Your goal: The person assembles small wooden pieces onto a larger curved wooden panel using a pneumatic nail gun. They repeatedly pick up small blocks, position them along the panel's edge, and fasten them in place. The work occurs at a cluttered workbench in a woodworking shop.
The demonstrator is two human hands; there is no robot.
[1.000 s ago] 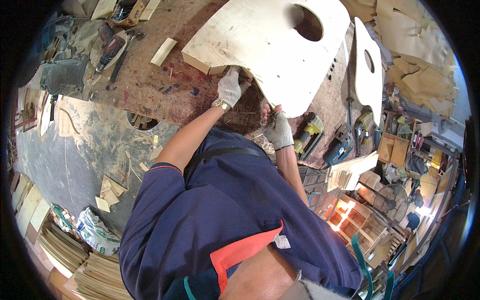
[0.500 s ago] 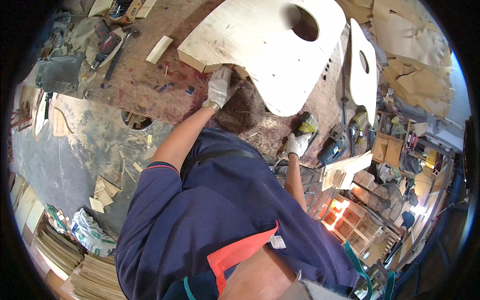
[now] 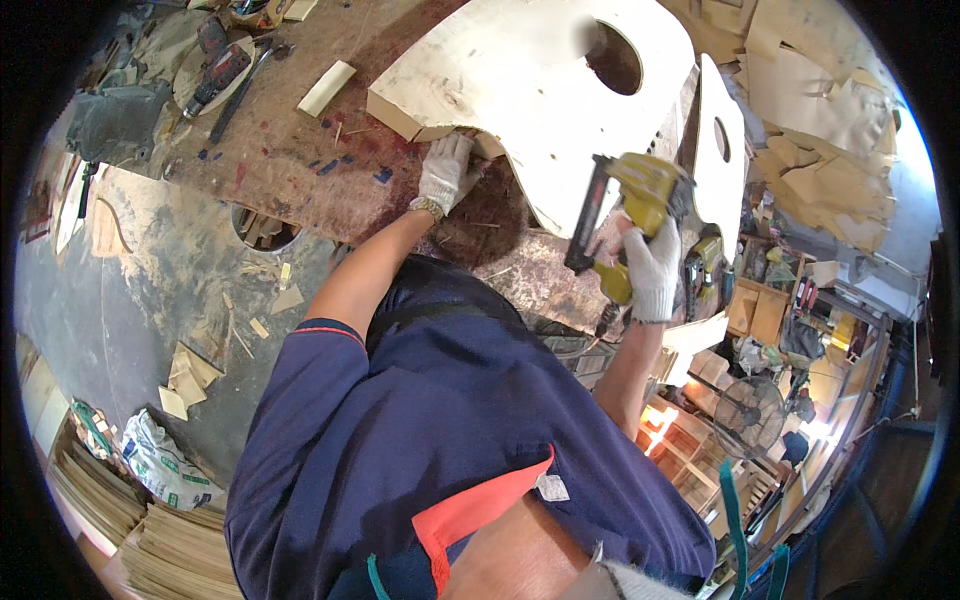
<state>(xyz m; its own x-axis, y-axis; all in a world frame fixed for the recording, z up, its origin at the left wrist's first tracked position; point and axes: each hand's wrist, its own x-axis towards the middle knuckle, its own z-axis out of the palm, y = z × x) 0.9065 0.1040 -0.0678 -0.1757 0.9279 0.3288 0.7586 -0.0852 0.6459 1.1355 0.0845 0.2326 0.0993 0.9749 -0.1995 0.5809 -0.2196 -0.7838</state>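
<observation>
A large pale plywood piece point(image 3: 500, 70) with curved sides and an oval hole lies on the workbench, with wooden blocks point(image 3: 395, 116) under its near left edge. In a white knit glove, my left hand point(image 3: 447, 172) is closed on that near edge, its fingertips partly hidden beneath the rim. My right hand point(image 3: 652, 265), also gloved, grips a yellow and black nail gun point(image 3: 645, 190) by its handle. The tool is raised over the bench's near edge, just right of the plywood and apart from it.
A second plywood piece point(image 3: 718, 150) with a hole lies on the right. Another yellow tool point(image 3: 706, 255) rests near it. A cordless drill point(image 3: 220, 75), a hammer point(image 3: 245, 90) and a small wooden strip point(image 3: 326, 88) lie on the left of the workbench point(image 3: 290, 150).
My right hand has lifted the nail gun off the bench's right side and brought it up and forward. The left hand stays at the plywood's edge.
</observation>
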